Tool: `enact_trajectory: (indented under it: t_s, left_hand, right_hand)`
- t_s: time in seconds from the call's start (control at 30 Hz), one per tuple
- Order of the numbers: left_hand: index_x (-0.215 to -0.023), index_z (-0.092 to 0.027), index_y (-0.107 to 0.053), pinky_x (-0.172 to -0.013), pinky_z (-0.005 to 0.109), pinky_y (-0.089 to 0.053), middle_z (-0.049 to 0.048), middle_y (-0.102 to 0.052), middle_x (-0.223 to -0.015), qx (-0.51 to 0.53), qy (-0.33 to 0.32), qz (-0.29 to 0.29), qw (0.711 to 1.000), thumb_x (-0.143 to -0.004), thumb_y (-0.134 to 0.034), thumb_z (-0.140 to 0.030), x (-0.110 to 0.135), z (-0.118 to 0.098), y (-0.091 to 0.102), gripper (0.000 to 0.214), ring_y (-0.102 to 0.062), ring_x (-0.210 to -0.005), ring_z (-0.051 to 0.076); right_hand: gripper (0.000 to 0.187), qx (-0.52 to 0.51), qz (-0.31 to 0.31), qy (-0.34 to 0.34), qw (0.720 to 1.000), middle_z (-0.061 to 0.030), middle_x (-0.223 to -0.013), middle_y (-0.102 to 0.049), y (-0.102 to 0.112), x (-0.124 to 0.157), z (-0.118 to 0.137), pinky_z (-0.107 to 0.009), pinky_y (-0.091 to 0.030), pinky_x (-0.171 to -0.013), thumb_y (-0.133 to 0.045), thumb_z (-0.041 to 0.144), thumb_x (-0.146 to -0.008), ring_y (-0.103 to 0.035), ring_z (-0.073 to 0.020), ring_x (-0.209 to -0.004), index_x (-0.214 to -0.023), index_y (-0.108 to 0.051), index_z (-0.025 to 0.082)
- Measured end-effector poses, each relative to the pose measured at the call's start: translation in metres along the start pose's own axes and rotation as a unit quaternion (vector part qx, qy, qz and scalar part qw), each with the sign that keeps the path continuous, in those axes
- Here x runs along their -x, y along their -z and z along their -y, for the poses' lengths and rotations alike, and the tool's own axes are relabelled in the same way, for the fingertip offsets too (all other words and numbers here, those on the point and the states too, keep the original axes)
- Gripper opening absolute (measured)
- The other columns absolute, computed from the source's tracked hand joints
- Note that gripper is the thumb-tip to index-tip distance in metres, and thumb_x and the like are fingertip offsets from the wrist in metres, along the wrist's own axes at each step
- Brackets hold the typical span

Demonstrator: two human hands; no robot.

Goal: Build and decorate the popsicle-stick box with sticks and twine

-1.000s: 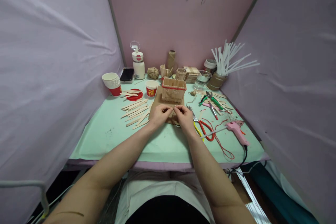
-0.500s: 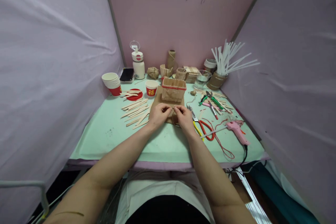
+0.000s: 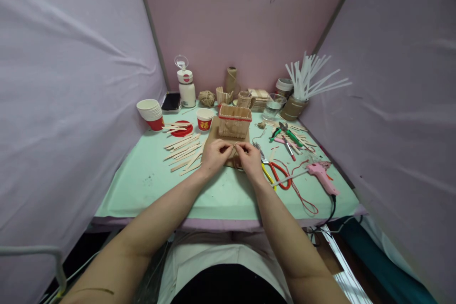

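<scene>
My left hand [image 3: 216, 156] and my right hand [image 3: 250, 157] meet over a brown cardboard sheet [image 3: 208, 148], fingertips pinched almost together. Between them is a thin strand of brown twine [image 3: 234, 151], mostly hidden by the fingers; a bit of it seems to hang below. Just beyond the hands, a small rectangular basket [image 3: 234, 126] with a red-edged rim stands on the cardboard. Red-and-yellow-handled scissors or pliers [image 3: 274, 171] lie to the right of my right hand. Loose wooden sticks [image 3: 183, 151] are spread left of my left hand.
A pink glue gun [image 3: 322, 178] with a cable and red cord [image 3: 302, 202] lies at right. Green-handled pliers [image 3: 292, 137] rest among sticks. Paper cups [image 3: 151, 113], a white bottle [image 3: 186, 90], a twine ball [image 3: 206, 99], a water bowl [image 3: 273, 107] and a jar of white glue sticks [image 3: 294, 108] line the back.
Both hands keep the same pinch in nearly the same place. The whole view has shifted very slightly; nothing on the table has visibly moved.
</scene>
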State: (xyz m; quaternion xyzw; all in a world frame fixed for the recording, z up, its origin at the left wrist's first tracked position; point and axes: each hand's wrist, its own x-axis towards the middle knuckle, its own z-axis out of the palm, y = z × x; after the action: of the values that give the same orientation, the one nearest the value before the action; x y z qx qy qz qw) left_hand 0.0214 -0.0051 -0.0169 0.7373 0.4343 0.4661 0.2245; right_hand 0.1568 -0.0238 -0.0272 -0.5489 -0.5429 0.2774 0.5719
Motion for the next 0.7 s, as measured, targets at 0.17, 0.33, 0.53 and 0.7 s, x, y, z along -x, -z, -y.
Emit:
enact_trajectory:
  t_s: [0.17, 0.33, 0.53, 0.7]
  left_hand:
    - [-0.074, -0.017, -0.067, -0.069, 0.025, -0.043, 0.0022, -0.066, -0.075, 0.0, 0.002, -0.001, 1.0, -0.081, -0.058, -0.023, 0.0008, -0.0002, -0.0003, 0.013, -0.058, -0.074, 0.014]
    - [-0.076, -0.017, -0.065, -0.069, 0.026, -0.042, 0.0031, -0.065, -0.078, 0.009, 0.043, 0.0, 0.999, -0.082, -0.054, -0.026, 0.0001, 0.0007, -0.0011, 0.016, -0.058, -0.075, 0.015]
    - [-0.078, -0.016, -0.063, -0.068, 0.027, -0.041, 0.0039, -0.065, -0.079, 0.06, 0.099, 0.035, 0.993, -0.082, -0.052, -0.032, -0.003, 0.0029, -0.0031, 0.02, -0.057, -0.075, 0.016]
    - [-0.077, -0.015, -0.063, -0.065, 0.026, -0.04, 0.0025, -0.064, -0.075, 0.12, 0.148, 0.059, 0.98, -0.079, -0.054, -0.034, -0.0047, 0.0046, -0.0048, 0.02, -0.055, -0.07, 0.014]
  right_hand:
    - [0.023, -0.025, 0.015, -0.024, 0.999, -0.0021, -0.073, -0.063, -0.0008, 0.0006, 0.0032, -0.03, -0.044, -0.067, -0.059, 0.04, -0.074, -0.056, -0.0162, -0.068, -0.073, -0.063, 0.018]
    - [0.027, -0.104, 0.072, -0.109, 0.986, 0.0054, -0.054, -0.05, -0.0004, 0.0018, 0.0073, -0.024, -0.033, -0.046, -0.061, 0.046, -0.073, -0.041, -0.0102, -0.046, -0.074, -0.058, 0.02]
    - [0.029, -0.185, 0.087, -0.151, 0.967, 0.0081, -0.05, -0.042, -0.0008, 0.0024, 0.0082, -0.022, -0.022, -0.039, -0.067, 0.047, -0.069, -0.033, -0.0077, -0.04, -0.075, -0.055, 0.021]
    - [0.029, -0.173, 0.078, -0.145, 0.971, 0.0067, -0.051, -0.046, -0.0014, 0.0019, 0.0065, -0.023, -0.026, -0.041, -0.066, 0.047, -0.07, -0.036, -0.0083, -0.041, -0.075, -0.056, 0.021]
